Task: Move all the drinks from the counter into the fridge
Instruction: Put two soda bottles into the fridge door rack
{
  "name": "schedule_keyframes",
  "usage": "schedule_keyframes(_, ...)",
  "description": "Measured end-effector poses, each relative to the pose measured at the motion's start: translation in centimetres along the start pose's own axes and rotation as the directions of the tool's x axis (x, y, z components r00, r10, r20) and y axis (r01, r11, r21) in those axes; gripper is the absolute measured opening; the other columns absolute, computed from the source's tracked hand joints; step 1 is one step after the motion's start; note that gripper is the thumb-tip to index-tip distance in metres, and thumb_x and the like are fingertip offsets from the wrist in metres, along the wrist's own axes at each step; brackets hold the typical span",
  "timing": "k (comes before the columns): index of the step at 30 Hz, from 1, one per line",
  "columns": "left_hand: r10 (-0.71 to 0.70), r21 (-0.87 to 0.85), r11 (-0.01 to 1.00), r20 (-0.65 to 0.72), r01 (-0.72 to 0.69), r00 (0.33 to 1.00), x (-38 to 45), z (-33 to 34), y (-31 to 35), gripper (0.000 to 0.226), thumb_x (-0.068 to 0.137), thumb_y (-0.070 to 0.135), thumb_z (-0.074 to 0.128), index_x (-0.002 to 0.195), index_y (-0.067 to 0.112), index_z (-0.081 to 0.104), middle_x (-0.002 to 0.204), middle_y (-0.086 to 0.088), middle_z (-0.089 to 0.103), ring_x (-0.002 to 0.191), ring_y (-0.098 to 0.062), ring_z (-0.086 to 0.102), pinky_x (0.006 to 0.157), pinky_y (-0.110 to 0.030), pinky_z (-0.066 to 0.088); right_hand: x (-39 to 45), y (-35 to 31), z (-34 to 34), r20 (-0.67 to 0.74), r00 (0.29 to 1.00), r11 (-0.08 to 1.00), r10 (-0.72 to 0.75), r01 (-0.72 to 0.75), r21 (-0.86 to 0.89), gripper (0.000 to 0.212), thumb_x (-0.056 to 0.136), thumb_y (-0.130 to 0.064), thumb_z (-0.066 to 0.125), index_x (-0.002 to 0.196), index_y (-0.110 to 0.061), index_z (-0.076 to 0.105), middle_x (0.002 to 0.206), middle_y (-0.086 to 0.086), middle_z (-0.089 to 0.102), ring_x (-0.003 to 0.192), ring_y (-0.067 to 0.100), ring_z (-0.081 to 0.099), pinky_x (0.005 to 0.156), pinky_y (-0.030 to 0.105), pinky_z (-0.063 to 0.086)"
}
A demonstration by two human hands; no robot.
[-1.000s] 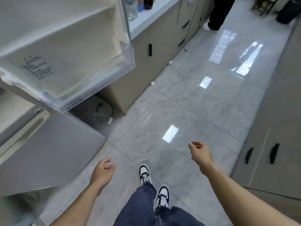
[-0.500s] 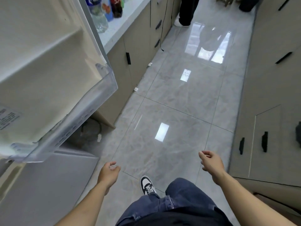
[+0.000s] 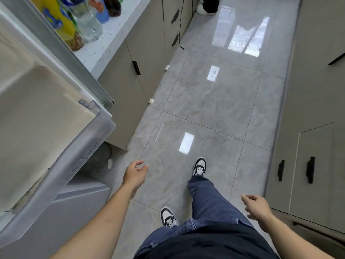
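Both of your hands are empty, fingers loosely curled and holding nothing: your left hand [image 3: 136,174] hangs over the grey tiled floor [image 3: 214,101] just beside the open fridge door [image 3: 43,116], and your right hand [image 3: 256,207] hangs lower, near the cabinets [image 3: 317,146] on your right side. The drinks [image 3: 82,21] stand clustered on the white desk [image 3: 115,36] at the upper left, well apart from either hand. Among them you can see a yellow bottle with a blue label [image 3: 57,21], a clear bottle [image 3: 89,25], a blue-labelled container [image 3: 101,13] and a dark bottle [image 3: 113,5]; the door's edge cuts across the group, so you probably cannot count them all from here. The door's clear shelf [image 3: 87,146] juts out between you and the desk. Your sneakers [image 3: 199,166] are staggered on the tiles, one foot ahead of the other. Another person's dark trouser leg and white shoe [image 3: 202,9] show at the far end of the floor.
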State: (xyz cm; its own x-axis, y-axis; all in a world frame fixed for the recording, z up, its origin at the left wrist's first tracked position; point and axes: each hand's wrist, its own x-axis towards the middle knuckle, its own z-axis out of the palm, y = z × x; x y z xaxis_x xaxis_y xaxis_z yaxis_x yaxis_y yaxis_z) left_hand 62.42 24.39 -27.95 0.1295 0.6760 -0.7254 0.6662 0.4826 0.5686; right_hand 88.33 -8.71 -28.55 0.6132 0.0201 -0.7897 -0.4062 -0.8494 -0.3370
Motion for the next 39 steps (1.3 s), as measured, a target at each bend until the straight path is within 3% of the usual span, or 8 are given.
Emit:
schedule_keyframes(5, -0.073, 0.024, 0.997, -0.060, 0.074, 0.996, 1.4, 1.5, 3.8, 0.022, 0.093, 0.029, 0.064, 0.114, 0.024, 0.059, 0.110, -0.013, 0.064, 0.090, -0.024, 0.060, 0.081, -0.038, 0.054, 5.7, -9.1, -2.0, 0.081, 0.996, 0.998, -0.037, 0.040, -0.042, 0.020, 0.094, -0.029, 0.061, 0.101, -0.010, 0.063, 0.086, 0.009, 0.061, 0.076, 0.024, 0.055, 0.067, 0.035, 0.050)
schedule_keyframes(8, -0.127, 0.048, 0.990, -0.109, 0.133, 0.986, 1.3, 2.1, 5.2, 0.021, 0.093, 0.027, 0.064, 0.114, 0.022, 0.059, 0.107, -0.012, 0.064, 0.089, -0.023, 0.060, 0.075, -0.035, 0.052, 8.3, -16.0, -2.8, 0.128, 0.984, 0.988, -0.125, 0.135, -0.076, 0.022, 0.093, -0.033, 0.061, 0.101, -0.012, 0.064, 0.083, 0.005, 0.060, 0.074, 0.023, 0.056, 0.068, 0.036, 0.051)
schedule_keyframes(12, -0.180, 0.007, 0.983, -0.170, 0.184, 0.969, 1.3, 3.1, 7.3, 0.019, 0.095, 0.024, 0.063, 0.112, 0.017, 0.060, 0.101, -0.010, 0.063, 0.085, -0.022, 0.060, 0.063, -0.028, 0.050, 11.2, -25.7, -3.5, 0.166, 0.950, 0.956, -0.265, 0.281, -0.082, 0.022, 0.092, -0.036, 0.061, 0.100, -0.016, 0.066, 0.082, 0.002, 0.061, 0.080, 0.024, 0.057, 0.081, 0.042, 0.053)
schedule_keyframes(14, -0.216, -0.030, 0.976, -0.190, 0.215, 0.958, 1.2, 3.6, 8.3, 0.017, 0.095, 0.024, 0.062, 0.111, 0.017, 0.061, 0.105, -0.010, 0.064, 0.089, -0.023, 0.061, 0.061, -0.027, 0.051, 12.2, -29.8, -3.5, 0.204, 0.928, 0.942, -0.312, 0.330, -0.061, 0.022, 0.091, -0.035, 0.062, 0.099, -0.016, 0.067, 0.075, -0.001, 0.058, 0.076, 0.023, 0.054, 0.075, 0.040, 0.049)
schedule_keyframes(29, -0.405, -0.338, 0.888, -0.250, 0.312, 0.880, 7.9, 5.3, 16.8, 0.016, 0.094, 0.028, 0.058, 0.108, 0.021, 0.062, 0.097, -0.008, 0.067, 0.086, -0.025, 0.066, 0.071, -0.034, 0.059, 16.1, -50.1, 2.1, 0.397, 0.809, 0.809, -0.434, 0.544, -0.223, 0.020, 0.089, -0.030, 0.066, 0.088, -0.011, 0.065, 0.063, 0.000, 0.053, 0.063, 0.022, 0.049, 0.064, 0.034, 0.042)
schedule_keyframes(33, -0.428, -0.406, 0.859, -0.236, 0.311, 0.873, 10.3, 5.2, 20.2, 0.011, 0.093, 0.026, 0.059, 0.102, 0.021, 0.064, 0.101, -0.007, 0.067, 0.087, -0.023, 0.066, 0.064, -0.031, 0.058, 16.6, -54.7, 2.9, 0.428, 0.792, 0.767, -0.435, 0.575, -0.286, 0.022, 0.092, -0.030, 0.065, 0.089, -0.008, 0.066, 0.065, 0.003, 0.055, 0.061, 0.020, 0.049, 0.058, 0.033, 0.043)
schedule_keyframes(37, -0.365, -0.408, 0.883, -0.281, 0.233, 0.888, 12.8, 4.6, 24.2, 0.004, 0.093, 0.026, 0.060, 0.089, 0.026, 0.061, 0.102, -0.004, 0.068, 0.087, -0.021, 0.066, 0.082, -0.039, 0.060, 17.0, -59.1, 4.2, 0.451, 0.768, 0.712, -0.454, 0.617, -0.334, 0.021, 0.094, -0.030, 0.063, 0.094, -0.009, 0.065, 0.076, 0.006, 0.061, 0.066, 0.020, 0.053, 0.060, 0.033, 0.047)
schedule_keyframes(39, -0.315, -0.406, 0.896, -0.299, 0.179, 0.901, 14.0, 4.2, 26.6, 0.002, 0.095, 0.026, 0.060, 0.096, 0.024, 0.061, 0.104, -0.004, 0.068, 0.090, -0.020, 0.065, 0.086, -0.040, 0.058, 17.3, -60.7, 4.9, 0.464, 0.763, 0.690, -0.451, 0.627, -0.362, 0.021, 0.094, -0.031, 0.063, 0.095, -0.011, 0.065, 0.078, 0.004, 0.063, 0.067, 0.020, 0.055, 0.060, 0.032, 0.049)
